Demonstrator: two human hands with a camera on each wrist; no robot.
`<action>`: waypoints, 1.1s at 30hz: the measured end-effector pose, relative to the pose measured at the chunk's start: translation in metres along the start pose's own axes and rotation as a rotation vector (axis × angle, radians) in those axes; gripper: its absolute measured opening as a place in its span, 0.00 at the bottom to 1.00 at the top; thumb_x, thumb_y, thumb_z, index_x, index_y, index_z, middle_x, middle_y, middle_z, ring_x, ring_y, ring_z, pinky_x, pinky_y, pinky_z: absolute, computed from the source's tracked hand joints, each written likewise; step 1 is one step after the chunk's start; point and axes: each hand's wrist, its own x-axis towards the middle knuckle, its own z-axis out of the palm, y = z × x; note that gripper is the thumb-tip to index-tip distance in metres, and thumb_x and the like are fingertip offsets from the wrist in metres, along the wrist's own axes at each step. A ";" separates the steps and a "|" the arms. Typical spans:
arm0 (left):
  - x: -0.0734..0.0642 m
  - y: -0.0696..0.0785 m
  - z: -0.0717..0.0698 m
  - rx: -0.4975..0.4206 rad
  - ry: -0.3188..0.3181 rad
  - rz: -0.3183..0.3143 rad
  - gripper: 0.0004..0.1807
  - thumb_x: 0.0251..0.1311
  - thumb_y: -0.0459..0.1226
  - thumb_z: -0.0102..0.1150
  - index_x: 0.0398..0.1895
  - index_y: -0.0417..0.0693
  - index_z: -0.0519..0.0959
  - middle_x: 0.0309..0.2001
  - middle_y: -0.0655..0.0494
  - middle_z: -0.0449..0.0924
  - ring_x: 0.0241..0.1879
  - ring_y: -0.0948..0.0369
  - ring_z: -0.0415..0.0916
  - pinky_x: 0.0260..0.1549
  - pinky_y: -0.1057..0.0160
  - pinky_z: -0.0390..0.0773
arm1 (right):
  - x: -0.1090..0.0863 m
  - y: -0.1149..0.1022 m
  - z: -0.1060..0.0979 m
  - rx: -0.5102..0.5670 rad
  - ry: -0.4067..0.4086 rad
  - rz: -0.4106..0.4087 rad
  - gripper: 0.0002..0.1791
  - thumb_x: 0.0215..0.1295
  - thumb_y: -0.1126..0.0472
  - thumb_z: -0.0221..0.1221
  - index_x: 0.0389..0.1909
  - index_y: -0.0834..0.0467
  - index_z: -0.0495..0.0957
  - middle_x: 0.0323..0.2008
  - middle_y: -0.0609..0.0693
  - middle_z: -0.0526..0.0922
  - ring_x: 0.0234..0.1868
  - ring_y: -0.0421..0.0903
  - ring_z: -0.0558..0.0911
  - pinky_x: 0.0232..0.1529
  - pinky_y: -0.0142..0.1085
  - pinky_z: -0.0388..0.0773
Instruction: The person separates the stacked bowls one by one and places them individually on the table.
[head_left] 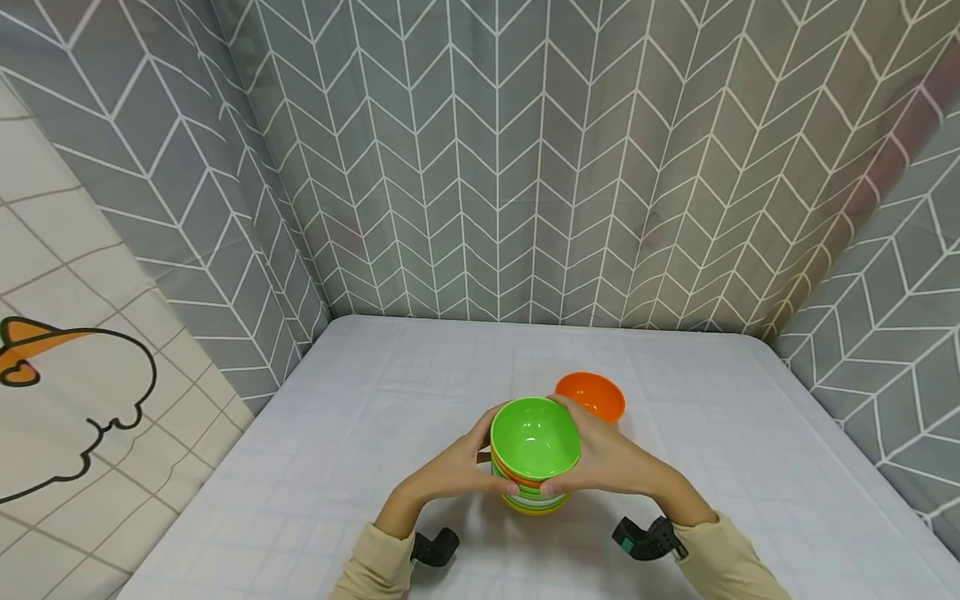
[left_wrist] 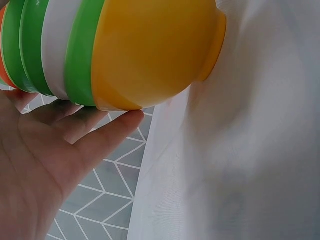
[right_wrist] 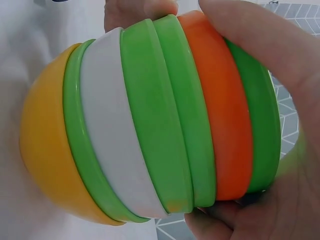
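A stack of nested bowls (head_left: 535,442) stands between both hands near the front middle of the table, with a green bowl on top. In the right wrist view green, orange, light green and white bowls (right_wrist: 112,115) show above a yellow bowl (right_wrist: 42,140) at the bottom. My left hand (head_left: 453,468) grips the stack's left side, thumb in front and fingers along the wall. From the right my right hand (head_left: 603,454) holds the upper bowls, its thumb at the front. Whether the yellow bowl's foot touches the cloth, I cannot tell.
A single orange bowl (head_left: 591,395) sits upright just behind the stack, to the right, partly covered by the right hand. White cloth covers the table (head_left: 420,375). Grey patterned curtains (head_left: 495,167) stand behind it and at both sides.
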 end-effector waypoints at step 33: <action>0.001 -0.001 -0.001 -0.003 -0.008 -0.018 0.54 0.49 0.47 0.74 0.75 0.71 0.47 0.68 0.65 0.59 0.64 0.62 0.62 0.59 0.60 0.70 | -0.053 0.001 -0.058 -0.015 0.254 0.179 0.55 0.44 0.56 0.77 0.70 0.60 0.53 0.59 0.59 0.69 0.52 0.57 0.73 0.43 0.44 0.79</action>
